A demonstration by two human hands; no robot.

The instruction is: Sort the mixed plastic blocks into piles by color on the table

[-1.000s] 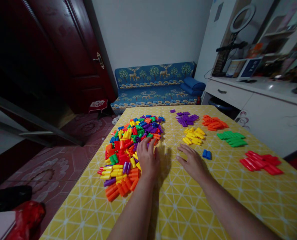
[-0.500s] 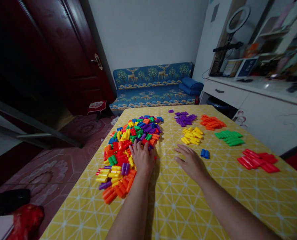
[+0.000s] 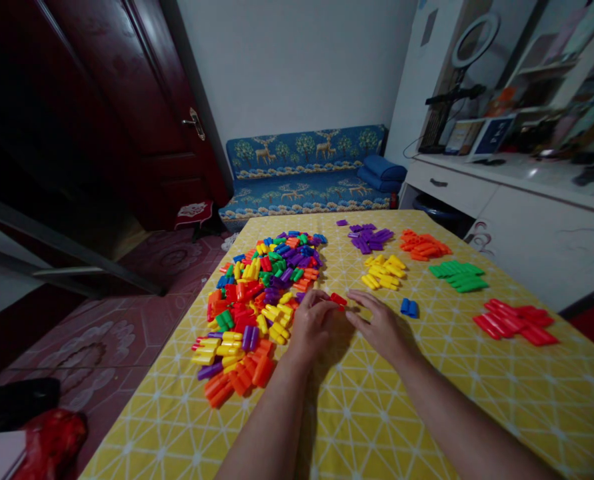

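Note:
My left hand (image 3: 314,323) pinches a red plastic piece (image 3: 338,301) between thumb and fingers, over the middle of the table. Just right of that piece is my right hand (image 3: 377,325), fingers apart, its fingertips close to the red piece and nothing held. A mixed heap of coloured pieces (image 3: 257,293) lies left of my left hand. To the right are separate groups: purple pieces (image 3: 369,238), yellow pieces (image 3: 384,271), orange pieces (image 3: 425,245), green pieces (image 3: 459,275), red pieces (image 3: 515,321) and a small blue group (image 3: 409,307).
The pieces lie on a table with a yellow patterned cloth (image 3: 377,427). Behind it stands a blue sofa (image 3: 301,190). A white cabinet (image 3: 547,233) is at the right, and a small stool (image 3: 194,213) is by the door at the left.
My left hand has moved right, away from the heap, and now holds a red piece. Yellow pieces show where it was. The right hand has barely shifted.

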